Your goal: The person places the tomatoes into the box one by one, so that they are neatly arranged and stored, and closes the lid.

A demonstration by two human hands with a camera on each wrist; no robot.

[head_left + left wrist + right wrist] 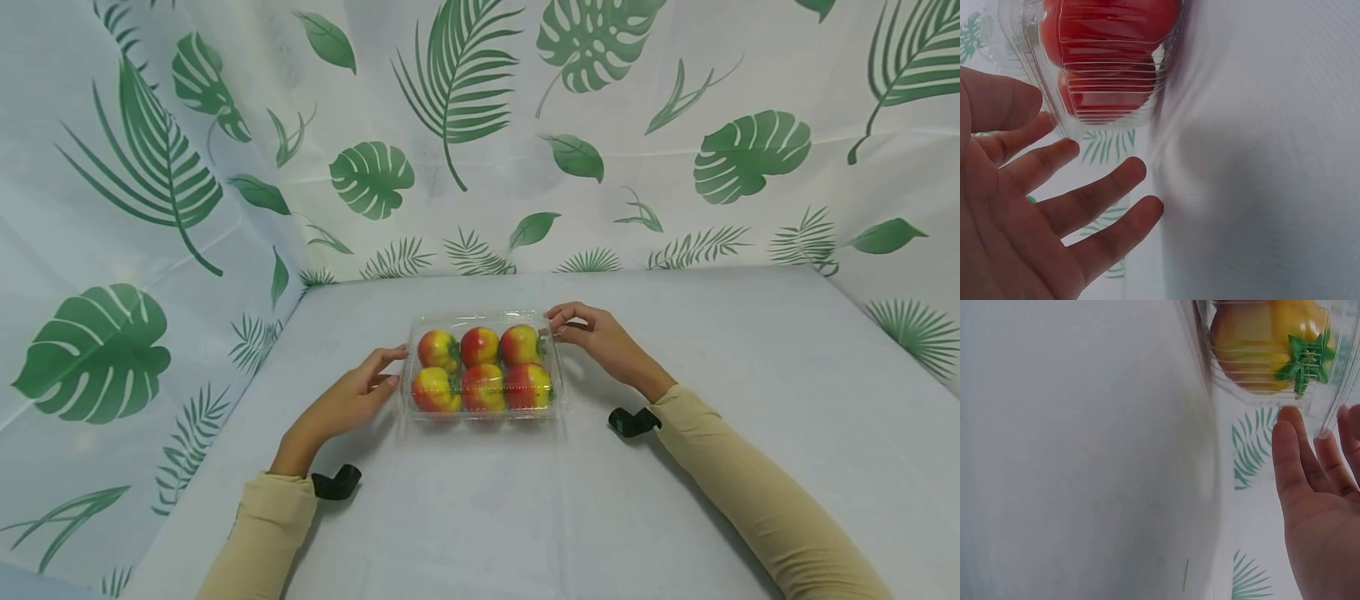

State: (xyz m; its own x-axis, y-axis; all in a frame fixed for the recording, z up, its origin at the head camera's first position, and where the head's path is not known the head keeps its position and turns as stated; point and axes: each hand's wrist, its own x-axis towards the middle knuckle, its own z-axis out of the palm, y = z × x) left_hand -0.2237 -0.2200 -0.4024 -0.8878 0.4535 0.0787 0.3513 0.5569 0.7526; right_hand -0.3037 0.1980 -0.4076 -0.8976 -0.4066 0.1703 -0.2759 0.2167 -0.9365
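In the head view, a clear plastic clamshell box (487, 414) lies on the white-covered table, its lid down. Inside sit several red-and-yellow fruits (480, 345) in two rows; the right wrist view shows a green leafy top (1305, 361) on one. My left hand (348, 404) is at the box's left edge, fingers extended and spread, thumb by the rim in the left wrist view. At the far right corner, my right hand (603, 337) touches the rim with its fingertips, its fingers fairly straight. The far sides of some fingers are hidden.
White cloth covers the table (480, 517). A white curtain (495, 217) printed with green leaves stands behind and at both sides. Dark wrist cameras, one on the left (337, 483) and one on the right (633, 422), stick out from the beige sleeves.
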